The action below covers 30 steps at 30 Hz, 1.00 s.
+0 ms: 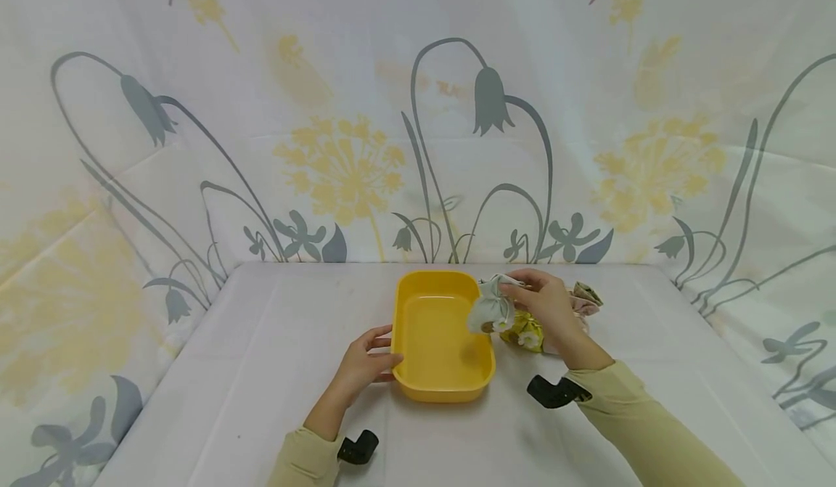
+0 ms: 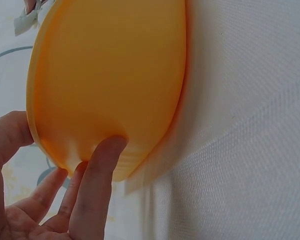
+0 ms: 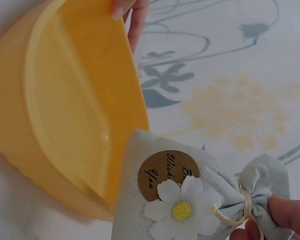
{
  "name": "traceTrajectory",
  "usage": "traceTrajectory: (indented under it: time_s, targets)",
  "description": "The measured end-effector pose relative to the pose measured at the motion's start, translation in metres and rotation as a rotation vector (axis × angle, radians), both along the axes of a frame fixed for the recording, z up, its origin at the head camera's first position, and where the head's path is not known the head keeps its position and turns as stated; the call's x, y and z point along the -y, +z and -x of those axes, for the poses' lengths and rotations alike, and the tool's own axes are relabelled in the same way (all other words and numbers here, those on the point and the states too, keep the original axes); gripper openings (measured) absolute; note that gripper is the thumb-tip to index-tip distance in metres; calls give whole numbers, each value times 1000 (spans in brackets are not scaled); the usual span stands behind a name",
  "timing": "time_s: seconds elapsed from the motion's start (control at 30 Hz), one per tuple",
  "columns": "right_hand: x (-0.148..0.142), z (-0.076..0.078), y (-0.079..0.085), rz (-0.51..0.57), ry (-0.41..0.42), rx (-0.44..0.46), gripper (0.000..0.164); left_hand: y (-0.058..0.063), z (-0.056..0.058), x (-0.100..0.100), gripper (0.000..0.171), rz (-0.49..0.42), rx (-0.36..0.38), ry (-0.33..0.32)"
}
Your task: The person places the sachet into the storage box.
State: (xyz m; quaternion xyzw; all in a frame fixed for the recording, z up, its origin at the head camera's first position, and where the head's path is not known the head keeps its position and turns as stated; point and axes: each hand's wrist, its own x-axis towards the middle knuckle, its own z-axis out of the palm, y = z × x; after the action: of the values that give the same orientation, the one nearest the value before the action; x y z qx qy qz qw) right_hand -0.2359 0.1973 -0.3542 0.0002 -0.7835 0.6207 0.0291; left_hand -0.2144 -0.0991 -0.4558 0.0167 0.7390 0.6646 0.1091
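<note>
A small pale green drawstring pouch [image 1: 492,305] hangs from my right hand [image 1: 545,305], which pinches its gathered neck beside the tie. A white artificial daisy [image 3: 181,210] and a round brown label [image 3: 166,172] decorate its front, seen in the right wrist view. In the head view the pouch overlaps the right rim of a rectangular yellow plastic basin [image 1: 434,394]. My left hand [image 1: 363,360] grips the basin's left side, thumb at the rim and fingers [image 2: 97,185] against the outer wall. The basin's inside holds nothing.
Just right of the basin lies a shiny yellow pouch [image 1: 522,332] with a white flower. Pinkish and brown pouches [image 1: 585,295] sit behind my right hand, partly hidden by it. A white cloth covers the table [image 1: 294,305], and a flower-printed curtain [image 1: 353,73] stands at the back.
</note>
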Motion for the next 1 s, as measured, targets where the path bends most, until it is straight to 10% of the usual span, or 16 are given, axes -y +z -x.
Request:
traceTrajectory:
  time_s: [1.0]
  targets:
    - [71,44,-11,87,-35,29,22,2,0,1,63,2,17,-2]
